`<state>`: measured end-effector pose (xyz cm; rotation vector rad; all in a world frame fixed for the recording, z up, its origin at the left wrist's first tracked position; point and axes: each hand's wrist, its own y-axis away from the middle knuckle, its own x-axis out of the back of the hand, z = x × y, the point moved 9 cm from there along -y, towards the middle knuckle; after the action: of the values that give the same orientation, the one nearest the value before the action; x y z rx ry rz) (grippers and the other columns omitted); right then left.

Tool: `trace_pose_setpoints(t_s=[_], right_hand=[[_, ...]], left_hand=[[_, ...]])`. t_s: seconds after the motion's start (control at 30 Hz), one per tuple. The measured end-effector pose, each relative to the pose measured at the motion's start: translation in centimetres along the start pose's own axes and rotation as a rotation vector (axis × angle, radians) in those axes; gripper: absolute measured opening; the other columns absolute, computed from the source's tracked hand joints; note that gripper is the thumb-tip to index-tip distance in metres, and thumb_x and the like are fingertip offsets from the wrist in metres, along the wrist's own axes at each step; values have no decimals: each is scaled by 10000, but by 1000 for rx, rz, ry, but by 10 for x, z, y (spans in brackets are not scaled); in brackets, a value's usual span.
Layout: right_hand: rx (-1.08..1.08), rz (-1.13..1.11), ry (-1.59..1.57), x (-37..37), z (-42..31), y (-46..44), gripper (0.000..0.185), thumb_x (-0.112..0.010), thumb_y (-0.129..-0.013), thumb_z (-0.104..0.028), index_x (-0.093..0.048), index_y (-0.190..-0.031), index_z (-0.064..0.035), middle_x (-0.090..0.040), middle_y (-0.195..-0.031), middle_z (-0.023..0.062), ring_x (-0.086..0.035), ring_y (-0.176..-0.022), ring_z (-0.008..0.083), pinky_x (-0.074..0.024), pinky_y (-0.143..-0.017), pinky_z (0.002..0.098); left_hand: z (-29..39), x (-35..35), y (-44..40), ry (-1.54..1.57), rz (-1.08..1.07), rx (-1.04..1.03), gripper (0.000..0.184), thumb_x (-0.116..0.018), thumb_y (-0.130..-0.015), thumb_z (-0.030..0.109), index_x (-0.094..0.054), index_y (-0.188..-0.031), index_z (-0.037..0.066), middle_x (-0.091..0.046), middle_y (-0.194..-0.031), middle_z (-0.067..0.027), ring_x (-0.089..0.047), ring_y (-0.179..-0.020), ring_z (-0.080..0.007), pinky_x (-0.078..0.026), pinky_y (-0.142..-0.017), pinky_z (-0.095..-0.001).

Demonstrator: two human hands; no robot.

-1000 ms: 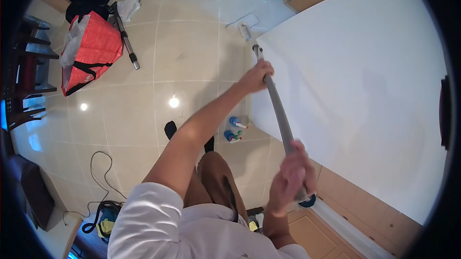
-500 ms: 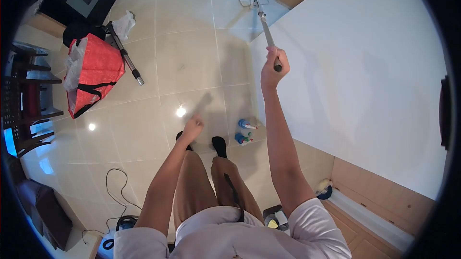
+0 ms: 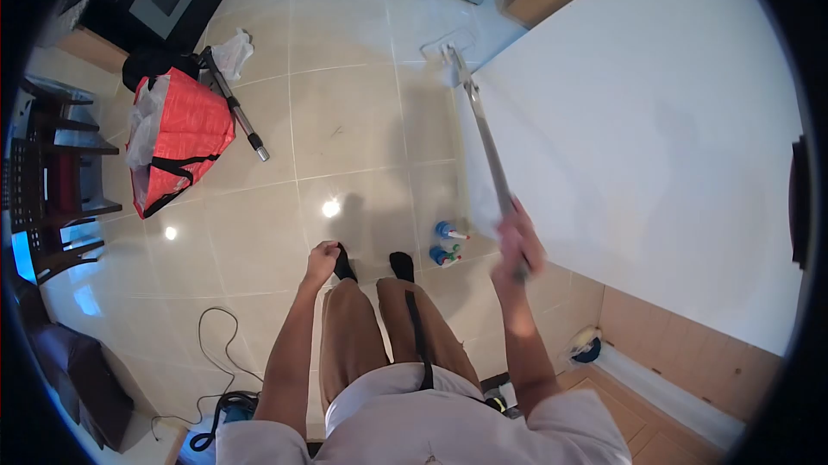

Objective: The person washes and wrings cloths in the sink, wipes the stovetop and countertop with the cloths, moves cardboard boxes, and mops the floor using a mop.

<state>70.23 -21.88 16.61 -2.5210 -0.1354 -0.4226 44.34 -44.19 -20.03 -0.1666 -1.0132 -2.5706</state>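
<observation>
My right hand [image 3: 520, 242], slightly blurred, is wrapped round the grey handle of a flat mop [image 3: 490, 144]. The pole slants forward and away from me. At its far end, the pale wire-like mop head [image 3: 448, 47] rests on the tiled floor, near the corner of the white surface. My left hand [image 3: 323, 260] hangs in front of my left leg with its fingers curled in, and nothing shows in it. Two blue spray bottles [image 3: 444, 229] stand on the floor between my feet and the white surface.
A red bag [image 3: 191, 133] and a metal tube [image 3: 240, 111] lie at left, near a white plastic bag [image 3: 233, 54]. Dark chairs [image 3: 60, 176] line the left edge. A cable [image 3: 231, 340] loops on the floor. The large white surface [image 3: 638, 137] fills the right side.
My right hand has pulled back toward me with the mop, and the mop head has slid nearer. My left hand has lowered and moved left. The view has shifted slightly.
</observation>
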Motion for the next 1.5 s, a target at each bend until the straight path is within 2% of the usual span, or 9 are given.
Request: trace_pose_setpoints(t_s=[0.13,0.6,0.8,1.0,1.07,1.13,1.2,1.33,1.5], right_hand=[[208,-44,96,-123,44,-75,171,-519,-695,94,-412,-626,-21,-414,-598,121,-464,-597,297,-402,-587,363],[164,-26,311,-125,-12,-48,171,-590,-731,8,-444,-672,-58,-453,-633,68,-496,-629,238,-360,-759,335],[36,207,77,-133,111,-100,81,-590,-767,34,-524,-723,16,-574,-740,109,-540,-663,215,-438,-617,294],[-127,73,40,-90,41,-25,82,-542,-860,-39,-576,-838,33,-541,-730,34,-419,-618,62,-348,-539,218],[-1,-172,177,-69,-35,15,101,-522,-807,2,-588,-881,21,-570,-779,116,-568,-686,221,-462,-769,344],[-4,-254,52,-33,-90,36,117,-490,-824,-74,-559,-841,20,-577,-782,132,-595,-770,325,-339,-960,550],[-47,-375,-95,8,-121,42,22,-475,-767,-45,-464,-755,-30,-550,-735,131,-603,-797,284,-306,-979,583],[-184,65,-163,72,-84,26,75,-395,-823,-126,-397,-790,-58,-544,-759,122,-576,-879,301,-284,-981,607],[-60,238,-235,59,-11,-10,137,-381,-826,-154,-423,-748,-51,-566,-726,159,-576,-887,370,-359,-936,580]], left_hand=[[-12,21,33,35,-5,96,298,-556,-810,105,-566,-1067,-44,-636,-940,-146,-608,-849,-188,-475,-771,-277],[-130,55,118,93,-8,438,338,-494,-870,209,-529,-1107,-29,-615,-961,-127,-606,-850,-188,-468,-628,-251],[-93,65,118,325,143,426,270,-570,-762,54,-589,-1010,-49,-621,-910,-110,-599,-800,-181,-503,-696,-271],[-74,30,72,74,18,197,273,-583,-811,125,-584,-1049,-8,-625,-981,-109,-606,-841,-187,-484,-706,-273],[-20,9,43,-53,-7,21,251,-583,-824,128,-591,-1028,-17,-628,-967,-116,-606,-845,-193,-488,-743,-281],[53,-13,25,-87,-42,-109,245,-567,-844,133,-582,-1035,-19,-633,-952,-118,-604,-861,-189,-483,-757,-286],[108,-37,8,-102,-114,-160,235,-552,-857,124,-572,-1046,-14,-635,-947,-116,-602,-877,-185,-476,-776,-290],[164,-62,-8,-1,-156,-261,196,-546,-838,127,-600,-1009,49,-650,-927,-146,-633,-885,-238,-490,-765,-331],[121,-64,-4,-83,-183,-230,205,-541,-834,115,-598,-1016,41,-649,-935,-134,-633,-865,-228,-492,-776,-321]])
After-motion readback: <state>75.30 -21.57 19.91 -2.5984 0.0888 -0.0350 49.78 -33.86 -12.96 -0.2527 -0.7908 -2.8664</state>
